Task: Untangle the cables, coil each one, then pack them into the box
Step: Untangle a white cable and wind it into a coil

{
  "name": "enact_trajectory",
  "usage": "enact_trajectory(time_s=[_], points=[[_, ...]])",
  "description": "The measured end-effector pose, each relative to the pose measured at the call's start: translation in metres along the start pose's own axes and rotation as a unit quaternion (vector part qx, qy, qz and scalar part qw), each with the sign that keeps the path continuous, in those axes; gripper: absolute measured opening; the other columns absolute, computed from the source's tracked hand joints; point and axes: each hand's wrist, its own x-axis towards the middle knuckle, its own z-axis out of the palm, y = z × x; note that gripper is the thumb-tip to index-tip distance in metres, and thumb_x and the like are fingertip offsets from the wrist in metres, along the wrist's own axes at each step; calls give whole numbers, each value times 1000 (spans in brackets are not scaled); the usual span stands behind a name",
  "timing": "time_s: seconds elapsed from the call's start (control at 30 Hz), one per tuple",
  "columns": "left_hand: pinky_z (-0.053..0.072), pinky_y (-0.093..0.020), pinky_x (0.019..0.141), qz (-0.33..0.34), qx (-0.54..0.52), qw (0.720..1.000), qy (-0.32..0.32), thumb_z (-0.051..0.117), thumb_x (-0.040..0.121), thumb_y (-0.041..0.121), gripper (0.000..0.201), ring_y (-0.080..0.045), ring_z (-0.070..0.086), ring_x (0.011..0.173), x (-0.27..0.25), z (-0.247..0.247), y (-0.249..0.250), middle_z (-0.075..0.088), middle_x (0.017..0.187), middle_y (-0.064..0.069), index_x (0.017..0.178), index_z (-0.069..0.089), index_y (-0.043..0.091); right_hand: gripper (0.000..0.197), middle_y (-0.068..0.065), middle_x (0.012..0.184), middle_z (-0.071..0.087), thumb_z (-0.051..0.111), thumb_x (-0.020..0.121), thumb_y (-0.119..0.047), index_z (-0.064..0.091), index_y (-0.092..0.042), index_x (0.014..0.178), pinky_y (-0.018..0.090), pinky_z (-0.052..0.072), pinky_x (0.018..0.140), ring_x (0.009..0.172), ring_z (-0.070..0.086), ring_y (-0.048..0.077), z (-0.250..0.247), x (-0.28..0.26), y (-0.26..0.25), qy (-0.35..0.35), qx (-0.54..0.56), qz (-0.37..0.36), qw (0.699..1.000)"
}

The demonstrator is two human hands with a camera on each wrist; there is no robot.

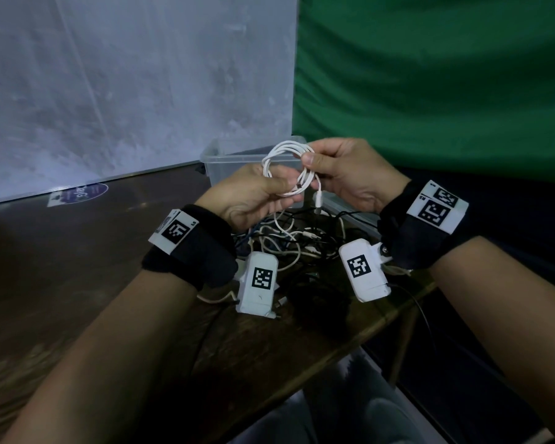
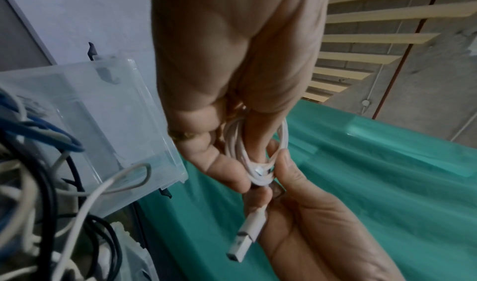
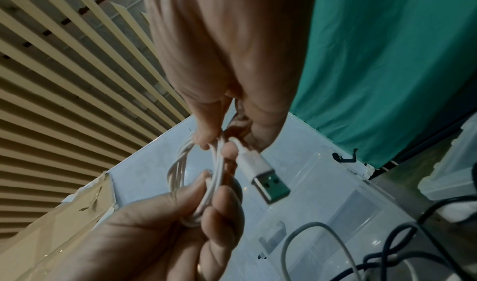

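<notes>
Left hand (image 1: 253, 197) and right hand (image 1: 343, 174) raised above the table (image 1: 77, 267), both pinching one coiled white cable (image 1: 285, 165).

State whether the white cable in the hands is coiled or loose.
Coiled: the white cable forms stacked loops pinched between left hand and right hand.

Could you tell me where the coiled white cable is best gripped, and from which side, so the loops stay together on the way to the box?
Grip the white cable where its strands bunch at the bottom of the coil, beside the loose USB plug. The left hand pinches there from below; the right hand holds the side.
</notes>
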Motion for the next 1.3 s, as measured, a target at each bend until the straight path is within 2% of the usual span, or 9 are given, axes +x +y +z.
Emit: enact_trajectory(time_s=[0.1,0.2,0.37,0.5,0.6,0.87,1.03,1.2,1.3], points=[[52,-13,57,-13,-7,1000,-10,50,93,0,12,-6,63,58,0,0,-1,69,66,2,91,61,1,8,11,69,56,58,88,2,64,-2,86,17,37,42,50,46,12,1,0,1,-1,-24,-5,1000],[51,-11,59,-13,-2,1000,-10,50,93,0,11,-5,59,61,0,2,-2,68,73,2,90,61,3,8,5,62,58,59,88,0,65,-4,85,17,33,40,50,47,12,1,0,2,2,-34,-4,999],[49,-13,53,19,10,998,52,54,88,-10,23,-12,57,60,3,6,-4,57,72,-7,75,50,9,11,6,62,57,58,88,2,65,-4,83,17,40,43,48,46,13,3,0,0,-4,-13,-2,1000],[53,-14,63,40,31,998,27,60,85,-6,16,-12,65,68,3,4,-6,65,69,-6,74,57,4,14,1,60,60,57,89,2,65,-6,81,16,50,51,53,55,10,-2,0,-3,20,-1,15,1000],[57,-19,75,50,2,999,7,59,85,-7,13,-14,68,75,3,4,-5,66,76,-9,77,56,4,14,0,62,63,54,91,1,64,-4,83,16,52,52,54,59,8,-8,0,-7,34,15,22,999],[57,-19,72,109,-67,991,32,55,87,-7,13,-13,71,73,5,7,-7,73,77,-5,87,57,6,16,-4,55,64,53,92,1,63,-3,80,15,51,50,51,61,7,-13,2,-13,62,55,25,996],[51,-10,59,120,-1,992,37,58,88,1,12,-4,67,65,4,9,-6,70,65,4,84,60,12,17,-5,51,64,51,94,0,61,-3,81,15,50,45,46,59,6,-12,-1,-13,72,48,36,996],[48,-11,56,128,62,989,39,61,86,2,10,-5,62,62,4,7,-6,68,62,3,82,62,12,18,4,61,58,51,95,-3,62,-5,81,18,49,42,44,54,8,-10,-1,-11,78,30,50,995],[49,-11,56,142,102,984,41,63,85,0,9,-4,59,57,3,5,-6,66,59,4,82,63,9,17,2,57,60,51,95,-4,62,-6,82,20,49,44,43,55,8,-10,0,-10,78,18,55,995]])
